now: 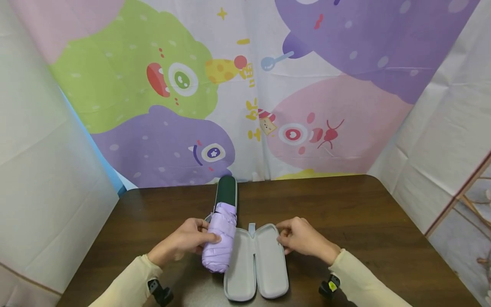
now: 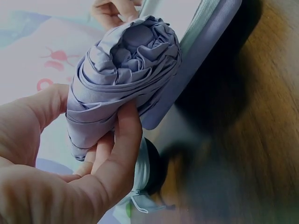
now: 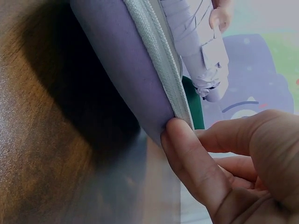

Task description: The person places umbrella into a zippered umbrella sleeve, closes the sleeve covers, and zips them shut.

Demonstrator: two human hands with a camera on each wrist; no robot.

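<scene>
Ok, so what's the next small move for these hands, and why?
I'd probably ease the folded purple umbrella to the right and lower it into the left half of the open case. The left hand holds the umbrella at that half's edge, the right hand pinches the case's right edge, and both halves look bare.

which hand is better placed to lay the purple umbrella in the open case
Probably the left hand: it grips the folded umbrella right beside the open case. The right hand pinches the case's right edge, so it seems better placed to steady it.
</scene>
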